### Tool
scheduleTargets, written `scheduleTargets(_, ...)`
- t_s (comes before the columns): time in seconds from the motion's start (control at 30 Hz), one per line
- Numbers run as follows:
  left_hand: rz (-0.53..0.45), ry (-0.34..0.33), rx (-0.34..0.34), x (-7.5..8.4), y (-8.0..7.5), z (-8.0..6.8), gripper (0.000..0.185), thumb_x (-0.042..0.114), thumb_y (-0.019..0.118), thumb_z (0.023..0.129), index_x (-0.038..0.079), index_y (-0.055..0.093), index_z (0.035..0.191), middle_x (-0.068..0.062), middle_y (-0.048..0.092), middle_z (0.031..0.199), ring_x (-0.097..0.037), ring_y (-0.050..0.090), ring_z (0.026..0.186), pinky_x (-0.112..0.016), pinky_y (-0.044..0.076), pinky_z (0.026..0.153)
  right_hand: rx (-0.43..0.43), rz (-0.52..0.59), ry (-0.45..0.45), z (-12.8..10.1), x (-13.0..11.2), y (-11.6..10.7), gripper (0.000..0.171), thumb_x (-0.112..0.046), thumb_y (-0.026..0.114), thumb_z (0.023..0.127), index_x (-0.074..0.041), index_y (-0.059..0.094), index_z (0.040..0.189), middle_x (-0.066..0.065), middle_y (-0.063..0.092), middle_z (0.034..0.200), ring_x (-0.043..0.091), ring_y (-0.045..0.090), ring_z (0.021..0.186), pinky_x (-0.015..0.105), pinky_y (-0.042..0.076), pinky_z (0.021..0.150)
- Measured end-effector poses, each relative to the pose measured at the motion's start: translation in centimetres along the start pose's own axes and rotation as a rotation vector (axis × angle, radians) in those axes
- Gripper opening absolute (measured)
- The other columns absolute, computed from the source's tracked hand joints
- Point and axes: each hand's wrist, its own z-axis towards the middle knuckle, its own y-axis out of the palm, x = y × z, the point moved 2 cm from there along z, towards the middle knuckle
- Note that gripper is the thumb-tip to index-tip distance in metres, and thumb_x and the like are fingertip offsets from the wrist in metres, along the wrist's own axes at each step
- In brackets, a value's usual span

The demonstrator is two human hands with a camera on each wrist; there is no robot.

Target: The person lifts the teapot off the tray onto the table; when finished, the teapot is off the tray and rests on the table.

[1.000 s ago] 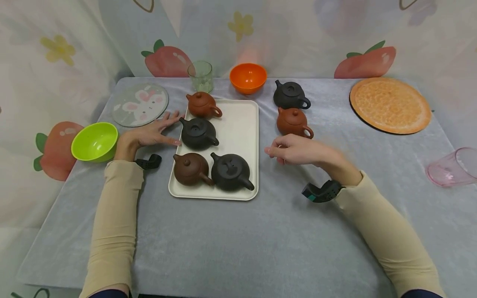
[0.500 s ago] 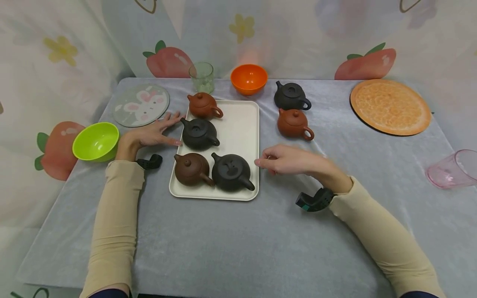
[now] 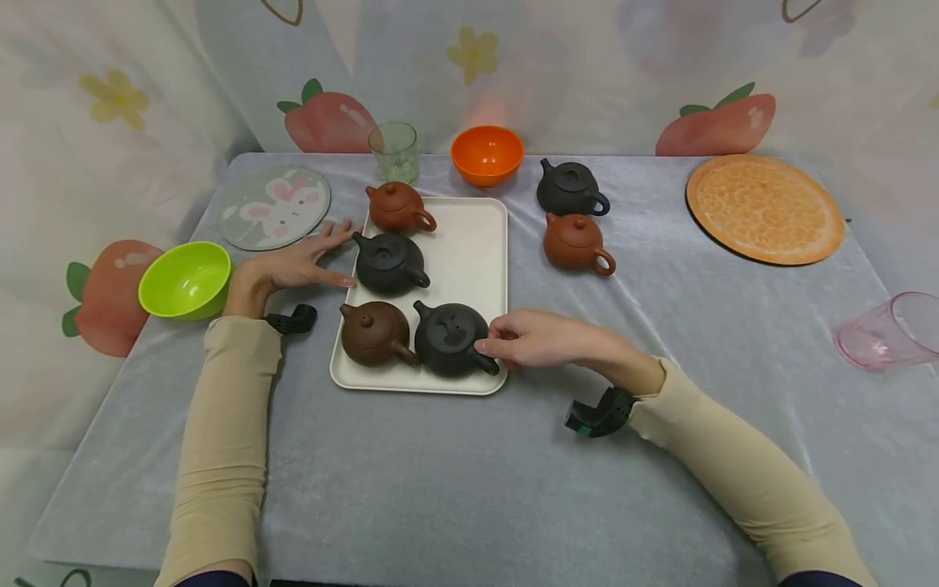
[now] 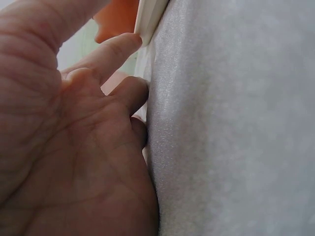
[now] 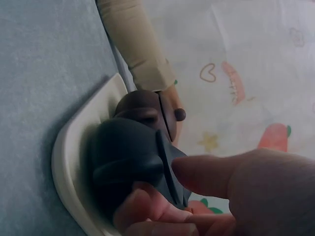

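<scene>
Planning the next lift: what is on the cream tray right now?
Four teapots on the tray: two black, two brown. The right hand covers the near black pot's handle.

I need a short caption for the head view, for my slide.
Right hand grips the near black teapot on the cream tray; left hand rests flat beside the tray.

Staged tabletop set: strawberry-print cloth backdrop (image 3: 330, 122), grey velvet table (image 3: 469, 473), teapots on tray (image 3: 469, 261).

Matt clay black teapot (image 3: 449, 336); smooth cream plastic tray (image 3: 469, 253); grey velvety tablecloth (image 3: 469, 473).
</scene>
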Motion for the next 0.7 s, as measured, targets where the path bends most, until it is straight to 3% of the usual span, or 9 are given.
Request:
scheduleTargets(0.17, -0.002, -0.002, 0.002, 0.1, 0.0, -0.1, 0.101, 0.035, 0.075, 0.086, 0.029, 0.004, 0.158, 0.003, -0.018, 0.163, -0.019, -0.024, 0.148, -0.063, -0.006, 0.115, 0.047, -0.004, -0.013, 0.2, -0.2, 0.5, 0.036, -0.028, 0.054, 0.099, -0.01, 0.056, 0.067, -0.006, 0.047, 0.059, 0.011, 0.039, 0.055, 0.025, 0.03, 0.054)
scheduleTargets(0.33, 0.005, -0.005, 0.005, 0.2, 0.1, -0.1, 0.102, 0.034, 0.075, 0.086, 0.028, 0.003, 0.158, 0.005, -0.016, 0.163, -0.02, -0.025, 0.148, -0.063, -0.007, 0.114, 0.032, 0.002, 0.007, 0.4, -0.2, 1.1, 0.038, -0.028, 0.055, 0.099, -0.011, 0.056, 0.065, -0.007, 0.045, 0.056, 0.008, 0.037, 0.052, 0.024, 0.029, 0.052)
scheduleTargets(0.5, 0.007, -0.004, 0.007, 0.3, 0.2, -0.2, 0.102, 0.036, 0.075, 0.086, 0.029, 0.003, 0.158, 0.007, -0.014, 0.163, -0.02, -0.025, 0.147, -0.063, -0.007, 0.115, -0.015, 0.095, 0.064, 0.3, -0.2, 1.5, 0.038, -0.029, 0.051, 0.101, -0.008, 0.058, 0.07, -0.005, 0.043, 0.051, 0.008, 0.036, 0.045, 0.023, 0.03, 0.047)
scheduleTargets(0.7, 0.019, 0.008, 0.008, 0.4, 0.2, -0.3, 0.101, 0.036, 0.074, 0.086, 0.028, 0.004, 0.158, 0.006, -0.014, 0.164, -0.02, -0.025, 0.148, -0.063, -0.008, 0.114, -0.104, 0.256, 0.193, 0.1, -0.1, 1.9, 0.041, -0.035, 0.047, 0.103, -0.004, 0.067, 0.087, 0.0, 0.054, 0.053, 0.009, 0.049, 0.039, 0.022, 0.037, 0.04)
